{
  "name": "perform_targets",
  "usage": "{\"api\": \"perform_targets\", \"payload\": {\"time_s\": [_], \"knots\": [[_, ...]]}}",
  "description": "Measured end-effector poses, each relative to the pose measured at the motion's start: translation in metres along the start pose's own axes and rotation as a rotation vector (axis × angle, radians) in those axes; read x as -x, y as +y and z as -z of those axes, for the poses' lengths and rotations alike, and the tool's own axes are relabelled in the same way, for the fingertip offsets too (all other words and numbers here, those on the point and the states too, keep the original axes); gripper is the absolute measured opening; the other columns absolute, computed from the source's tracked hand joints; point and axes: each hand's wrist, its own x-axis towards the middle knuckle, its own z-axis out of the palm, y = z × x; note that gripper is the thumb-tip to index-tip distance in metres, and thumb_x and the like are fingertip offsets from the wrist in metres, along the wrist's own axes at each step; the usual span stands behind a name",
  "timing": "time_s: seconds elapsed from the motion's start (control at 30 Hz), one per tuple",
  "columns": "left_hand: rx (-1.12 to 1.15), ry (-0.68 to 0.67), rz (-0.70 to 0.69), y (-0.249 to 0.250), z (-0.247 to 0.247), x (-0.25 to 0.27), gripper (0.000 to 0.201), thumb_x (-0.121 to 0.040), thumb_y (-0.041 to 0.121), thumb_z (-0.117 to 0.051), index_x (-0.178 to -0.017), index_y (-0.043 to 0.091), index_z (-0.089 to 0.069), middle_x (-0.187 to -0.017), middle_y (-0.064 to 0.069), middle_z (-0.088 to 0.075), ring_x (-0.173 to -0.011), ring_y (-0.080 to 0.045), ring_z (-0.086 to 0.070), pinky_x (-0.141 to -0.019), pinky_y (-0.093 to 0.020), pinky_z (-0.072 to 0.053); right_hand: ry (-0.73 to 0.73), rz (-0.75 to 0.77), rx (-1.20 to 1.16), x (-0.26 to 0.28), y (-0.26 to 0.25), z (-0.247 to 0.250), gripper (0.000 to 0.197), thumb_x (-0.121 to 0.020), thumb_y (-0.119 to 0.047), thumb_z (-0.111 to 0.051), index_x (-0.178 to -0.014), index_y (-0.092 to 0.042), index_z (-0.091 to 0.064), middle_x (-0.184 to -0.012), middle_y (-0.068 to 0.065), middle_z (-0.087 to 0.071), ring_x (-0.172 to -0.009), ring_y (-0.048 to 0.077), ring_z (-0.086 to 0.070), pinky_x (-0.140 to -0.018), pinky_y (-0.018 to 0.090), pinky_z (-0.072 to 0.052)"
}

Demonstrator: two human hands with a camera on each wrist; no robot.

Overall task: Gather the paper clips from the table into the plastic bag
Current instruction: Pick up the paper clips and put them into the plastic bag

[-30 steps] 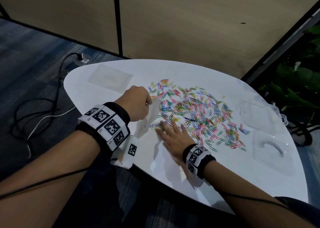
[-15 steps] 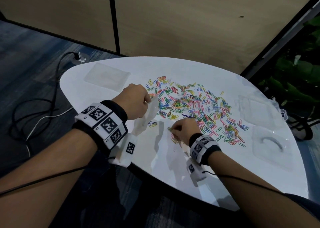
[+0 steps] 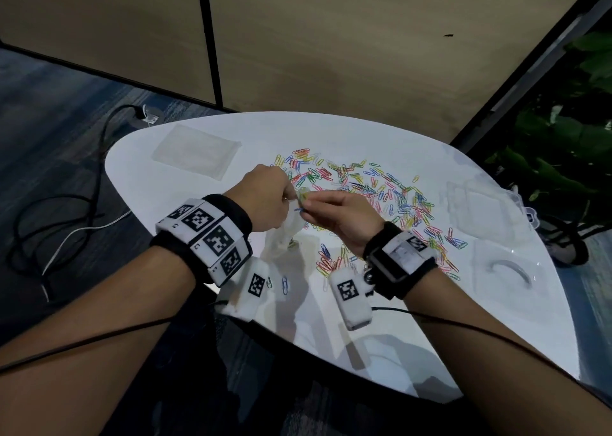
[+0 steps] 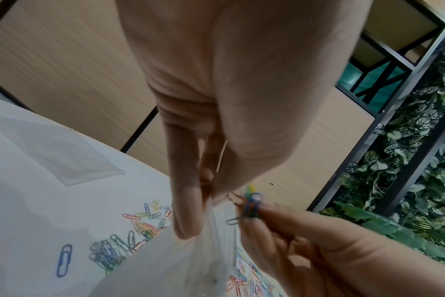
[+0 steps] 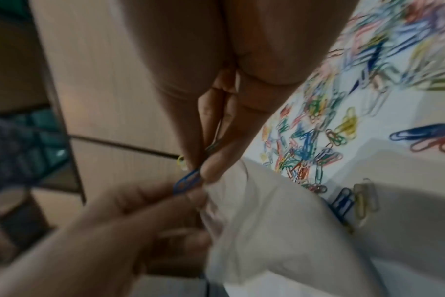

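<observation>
Many coloured paper clips (image 3: 381, 200) lie spread over the white table (image 3: 381, 329). My left hand (image 3: 265, 200) pinches the top edge of a clear plastic bag (image 3: 284, 233), which hangs down to the tabletop. The bag (image 4: 191, 261) shows below my thumb in the left wrist view, and the bag (image 5: 280, 221) also fills the lower right of the right wrist view. My right hand (image 3: 334, 213) pinches a small bunch of paper clips (image 4: 252, 205) at the bag's mouth, a blue clip (image 5: 187, 181) sticking out between its fingertips.
A flat stack of empty clear bags (image 3: 197, 150) lies at the table's far left. Two clear plastic boxes (image 3: 477, 210) (image 3: 506, 270) sit at the right edge. A few loose clips (image 3: 284, 283) lie near my wrists. Cables (image 3: 66, 210) trail on the floor to the left; plants (image 3: 563, 144) stand at the right.
My right hand closed on clips near the table's front, lifted them and brought them left to the bag's mouth. The left hand raised the bag slightly.
</observation>
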Motion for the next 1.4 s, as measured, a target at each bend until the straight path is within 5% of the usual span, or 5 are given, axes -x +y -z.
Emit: {"api": "perform_targets", "payload": {"time_s": [0.27,0.63,0.93,1.2,1.4], "knots": [[0.033,0.013,0.023,-0.006,0.008,0.004,0.032,-0.086,-0.004,-0.062,-0.11,0.01,-0.077,-0.101,-0.013,-0.073,-0.092,-0.03,-0.071,-0.088,-0.04,-0.059,-0.045,0.332,1.021,-0.003,0.01,-0.024,0.028,-0.087,-0.005,-0.058,-0.106,-0.016,-0.075,-0.103,0.004,-0.075,-0.088,0.016,-0.072,-0.086,0.035,-0.057],[0.124,0.133,0.139,-0.045,0.033,0.011,0.032,-0.093,-0.001,-0.049,-0.11,0.008,-0.075,-0.095,-0.013,-0.076,-0.068,-0.022,-0.077,-0.078,-0.031,-0.062,0.066,0.308,0.969,-0.007,0.01,-0.014,0.031,-0.094,-0.006,-0.05,-0.109,-0.018,-0.074,-0.113,-0.001,-0.072,-0.101,0.012,-0.067,-0.095,0.03,-0.052],[0.092,0.14,0.185,-0.059,0.043,0.017,0.036,-0.084,-0.007,-0.062,-0.115,0.007,-0.074,-0.108,-0.014,-0.072,-0.095,-0.03,-0.072,-0.088,-0.039,-0.06,-0.271,0.062,1.749,-0.023,0.123,-0.03,0.089,-0.086,-0.076,-0.027,-0.155,-0.026,0.002,-0.163,0.006,0.008,-0.15,0.031,0.0,-0.119,0.057,-0.012],[0.116,0.13,0.188,-0.057,0.042,0.015,0.032,-0.089,-0.002,-0.05,-0.102,0.009,-0.077,-0.088,-0.012,-0.077,-0.069,-0.022,-0.076,-0.078,-0.035,-0.063,-0.347,0.325,1.967,0.001,0.14,-0.006,0.067,-0.095,-0.003,-0.035,-0.153,-0.002,-0.002,-0.162,0.017,0.004,-0.149,0.037,-0.007,-0.118,0.056,-0.019],[0.104,0.117,0.186,-0.052,0.041,0.016,0.029,-0.089,-0.001,-0.053,-0.106,0.009,-0.075,-0.085,-0.01,-0.077,-0.068,-0.019,-0.076,-0.073,-0.027,-0.06,-0.354,0.367,2.135,0.008,0.119,0.051,0.072,-0.086,-0.024,-0.053,-0.15,-0.004,-0.026,-0.159,0.015,-0.025,-0.143,0.044,-0.025,-0.11,0.066,-0.025]]}}
